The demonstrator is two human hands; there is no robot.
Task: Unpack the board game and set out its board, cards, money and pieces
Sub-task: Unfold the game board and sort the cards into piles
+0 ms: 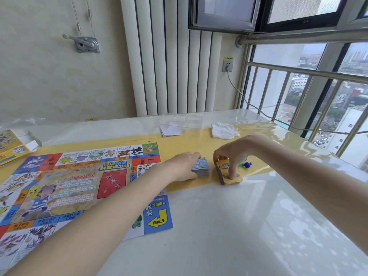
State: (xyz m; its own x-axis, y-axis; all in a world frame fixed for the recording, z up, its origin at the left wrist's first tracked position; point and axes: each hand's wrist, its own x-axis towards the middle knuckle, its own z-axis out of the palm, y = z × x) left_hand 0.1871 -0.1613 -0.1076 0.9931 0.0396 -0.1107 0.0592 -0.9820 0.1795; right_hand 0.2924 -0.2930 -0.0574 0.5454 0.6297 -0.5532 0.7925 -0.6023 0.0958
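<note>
**Stacks going down beside the board**

The board [79,188] lies unfolded and flat on the table [239,226], and everything else is placed from it. Just off its right edge, the left hand [184,166] rests over a grey-blue stack [201,167], probably the money, with its fingers curved round the near side of the pile; the stack sits on the table, so the hand seems to be squaring or steadying it rather than lifting it. Further right of the board, the right hand [229,156] comes down from above on a yellow-backed deck of cards [229,172], fingertips curled onto its top and sides, pinching it in place. Beyond that deck, still further from the board, small green and blue playing pieces [247,164] peek out behind the right hand.

The step in hand looks like setting out cards and money next to the board. Next, both piles probably need releasing neatly, without the fingers dragging top cards askew, and the pieces need moving into open view.

Behind the board's far right corner are a clear plastic lid [181,121] over folded white paper and a crumpled white cloth [225,131]. Off the board's far left corner lies the game box [12,148].
</note>
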